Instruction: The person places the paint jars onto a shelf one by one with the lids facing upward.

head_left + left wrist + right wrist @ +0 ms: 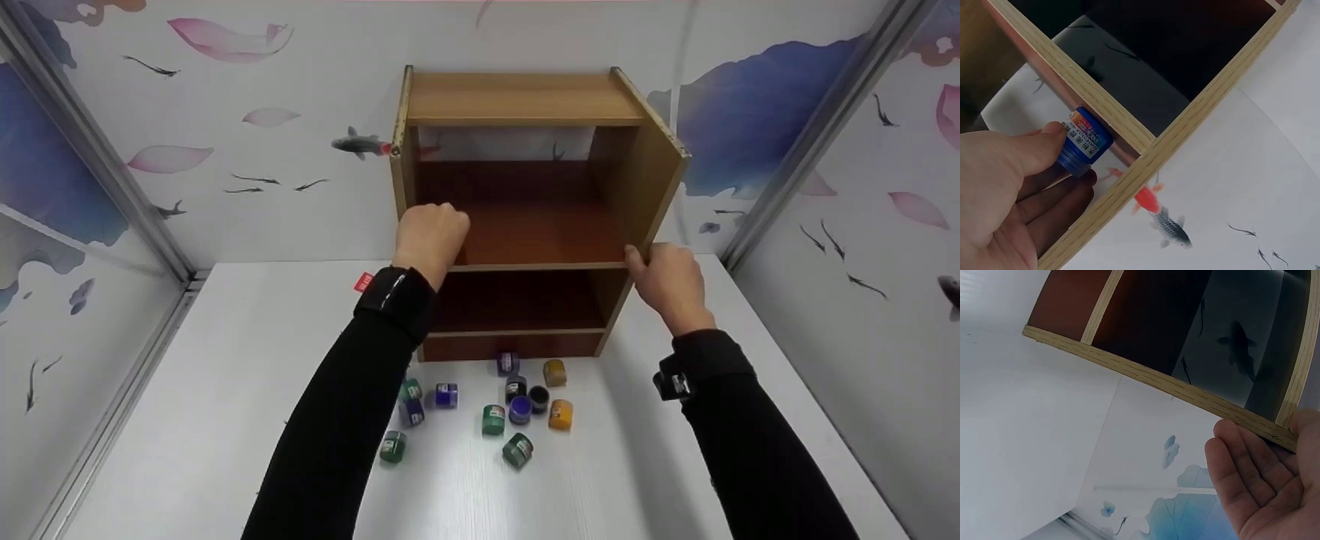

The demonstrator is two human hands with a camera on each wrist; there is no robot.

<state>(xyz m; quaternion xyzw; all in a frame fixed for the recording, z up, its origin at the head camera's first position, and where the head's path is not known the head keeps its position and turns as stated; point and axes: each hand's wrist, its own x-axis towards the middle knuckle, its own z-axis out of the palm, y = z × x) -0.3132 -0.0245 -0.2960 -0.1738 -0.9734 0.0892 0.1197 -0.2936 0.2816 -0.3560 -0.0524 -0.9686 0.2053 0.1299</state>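
A small wooden shelf unit (525, 99) stands upright against the back wall, with open compartments and a reddish-brown interior. My left hand (431, 240) is at the front of its upper compartment, near the left side panel. In the left wrist view, that hand pinches a blue paint jar (1086, 138) between thumb and fingers, close to a shelf board's edge; the head view hides this jar behind the hand. My right hand (671, 286) grips the front edge of the right side panel (1185, 391), thumb on the inner side and fingers outside.
Several paint jars lie or stand on the white table before the shelf: a green jar (493, 420), an orange jar (560, 415), a blue jar (446, 395), a dark green jar (392, 446). My left sleeve partly covers some. Patterned wall panels (847, 225) enclose the table.
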